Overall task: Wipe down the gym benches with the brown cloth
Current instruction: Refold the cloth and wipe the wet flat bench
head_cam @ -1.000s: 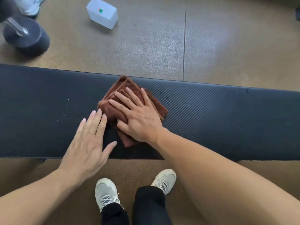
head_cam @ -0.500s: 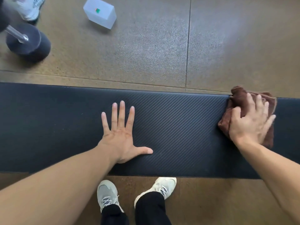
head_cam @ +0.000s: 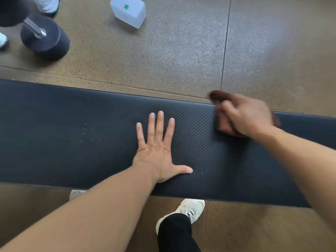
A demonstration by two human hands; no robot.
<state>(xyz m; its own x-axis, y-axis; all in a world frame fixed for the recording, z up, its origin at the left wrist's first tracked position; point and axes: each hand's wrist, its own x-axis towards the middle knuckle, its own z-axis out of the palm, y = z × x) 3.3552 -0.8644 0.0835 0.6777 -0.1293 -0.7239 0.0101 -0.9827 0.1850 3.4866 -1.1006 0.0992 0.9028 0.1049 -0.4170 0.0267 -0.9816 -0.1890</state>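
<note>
— Brown speckled flooring (head_cam: 163, 57) fills the far half of the view, with a seam line running across it. What sits on it?

— At far left, a dark round dumbbell (head_cam: 45, 38) with a metal handle, and just beside it the toe of someone's pale shoe (head_cam: 48, 5). Farther right, a translucent plastic container (head_cam: 129, 11) with a small red and green label lies tilted on the floor.

— And the bench?

— Its black ribbed pad (head_cam: 72, 142) runs from left to right across the middle of the view.

— Where are the hands?

— The left hand (head_cam: 158, 151) lies flat on the pad near the middle, fingers straight and spread, thumb out to the right, holding nothing. The right hand (head_cam: 249, 117) is on the right, at the pad's far edge, and it is blurred.

— Where is the brown cloth?

— The brown cloth (head_cam: 222, 122) is under the right hand, bunched, on the pad's far edge, one corner poking out past the fingers toward the floor. The fingers look bent down over it, pressing it to the pad; the blur hides how tightly they close.

— Anything nearer?

— The person's white sneaker (head_cam: 190, 209) and black trouser leg (head_cam: 174, 233) stand on the floor at the near side of the bench, between the two forearms.
</note>
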